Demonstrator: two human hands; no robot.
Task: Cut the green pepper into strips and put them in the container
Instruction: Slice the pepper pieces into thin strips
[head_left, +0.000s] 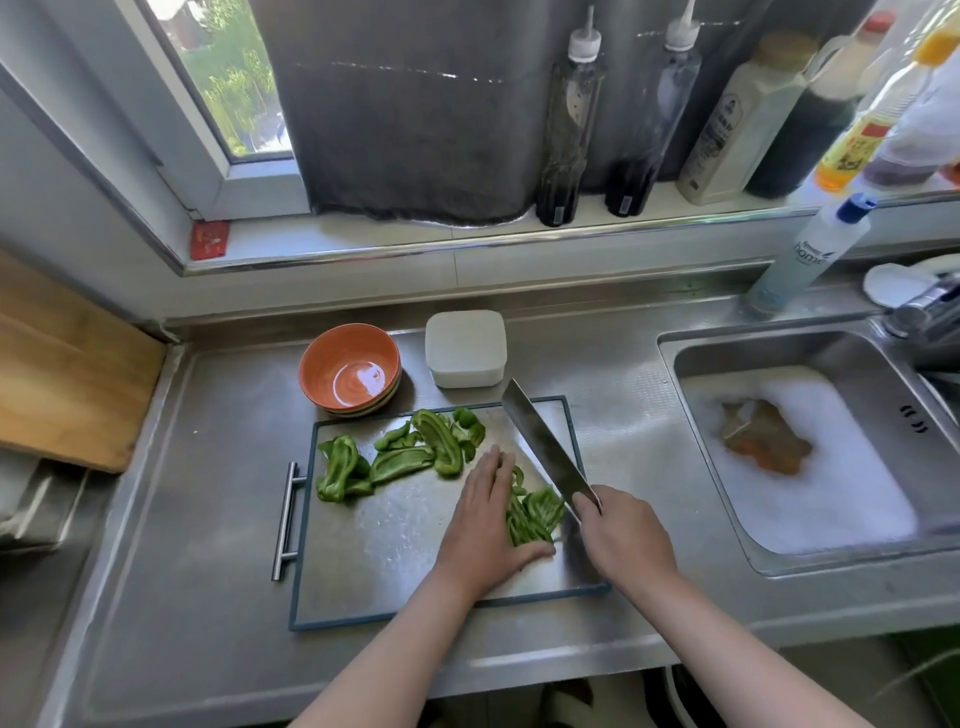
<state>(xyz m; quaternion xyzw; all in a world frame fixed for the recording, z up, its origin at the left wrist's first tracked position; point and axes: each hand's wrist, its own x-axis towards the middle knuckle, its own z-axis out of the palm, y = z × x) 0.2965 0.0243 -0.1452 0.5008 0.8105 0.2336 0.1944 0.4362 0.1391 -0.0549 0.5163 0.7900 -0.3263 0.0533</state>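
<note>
Pepper strips (535, 514) lie on the cutting board (395, 540) under the flat, open grip of the left hand (483, 519), which should curl into a claw before the right hand (623, 540), grip clamped on the knife (540, 441), slices narrow, even cuts.

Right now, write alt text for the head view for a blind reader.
A person's right hand grips a cleaver over cut pepper strips on a steel cutting board, while the left hand lies flat against them. Larger pepper pieces, an orange bowl and a white container lie farther back.
</note>
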